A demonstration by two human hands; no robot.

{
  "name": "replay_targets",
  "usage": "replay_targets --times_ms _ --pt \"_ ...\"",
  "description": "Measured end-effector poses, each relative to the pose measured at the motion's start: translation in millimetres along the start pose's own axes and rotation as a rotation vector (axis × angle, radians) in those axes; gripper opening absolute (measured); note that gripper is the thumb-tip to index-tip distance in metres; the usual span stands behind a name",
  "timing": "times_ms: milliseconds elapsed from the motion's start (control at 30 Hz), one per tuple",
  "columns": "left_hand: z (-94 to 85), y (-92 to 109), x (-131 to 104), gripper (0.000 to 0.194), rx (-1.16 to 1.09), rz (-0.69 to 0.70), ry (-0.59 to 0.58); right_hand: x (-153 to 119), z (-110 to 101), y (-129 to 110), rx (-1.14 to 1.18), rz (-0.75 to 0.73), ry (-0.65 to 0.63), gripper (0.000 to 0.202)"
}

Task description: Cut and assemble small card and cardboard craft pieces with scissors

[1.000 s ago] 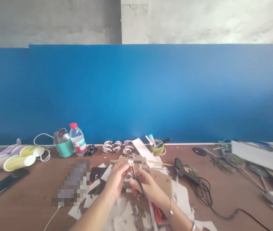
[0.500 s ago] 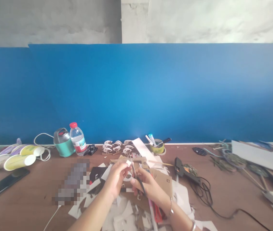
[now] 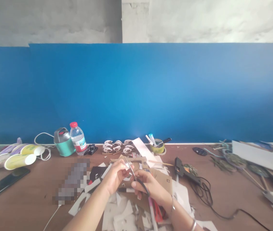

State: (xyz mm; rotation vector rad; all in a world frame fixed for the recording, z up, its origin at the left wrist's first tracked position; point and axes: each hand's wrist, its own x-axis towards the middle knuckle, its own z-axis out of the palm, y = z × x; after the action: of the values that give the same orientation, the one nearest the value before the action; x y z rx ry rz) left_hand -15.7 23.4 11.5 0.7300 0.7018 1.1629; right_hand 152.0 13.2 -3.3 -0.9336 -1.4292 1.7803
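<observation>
My right hand [image 3: 147, 184] is closed on a pair of scissors [image 3: 140, 182] with dark handles, the blades angled up and to the left. Between the fingertips of my left hand [image 3: 116, 173] is a small piece of white paper [image 3: 127, 166]. The scissor blades lie against or just beside this piece; I cannot tell whether they are cutting into it. Both hands hover over a heap of white paper scraps [image 3: 123, 213] and brown cardboard [image 3: 162, 180].
Several small white cut-outs [image 3: 107, 149] stand at the back. A glue gun [image 3: 183, 170] with a black cord lies right, near a tape roll [image 3: 157, 147] holding pens. A water bottle [image 3: 78, 139], a teal container [image 3: 64, 144] and paper cups [image 3: 21, 162] are on the left.
The scissors have tilted further left, their tips now nearer my left fingertips. My left hand has turned slightly, and the white piece shows less between its fingers.
</observation>
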Motion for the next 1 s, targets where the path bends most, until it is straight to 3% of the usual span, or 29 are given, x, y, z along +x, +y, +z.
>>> replay_targets --times_ms 333,600,1000 --pt "-3.5 -1.9 0.7 0.011 0.006 0.018 -0.041 -1.8 1.1 -2.6 0.016 0.015 -0.007 0.048" --pt "-3.8 -3.0 1.3 0.004 0.011 0.018 -0.014 -1.5 2.0 -4.7 0.013 0.008 -0.007 0.049" --pt "-5.3 -4.1 1.9 0.008 -0.027 0.008 -0.001 -1.8 2.3 -5.5 0.004 0.021 0.005 0.049"
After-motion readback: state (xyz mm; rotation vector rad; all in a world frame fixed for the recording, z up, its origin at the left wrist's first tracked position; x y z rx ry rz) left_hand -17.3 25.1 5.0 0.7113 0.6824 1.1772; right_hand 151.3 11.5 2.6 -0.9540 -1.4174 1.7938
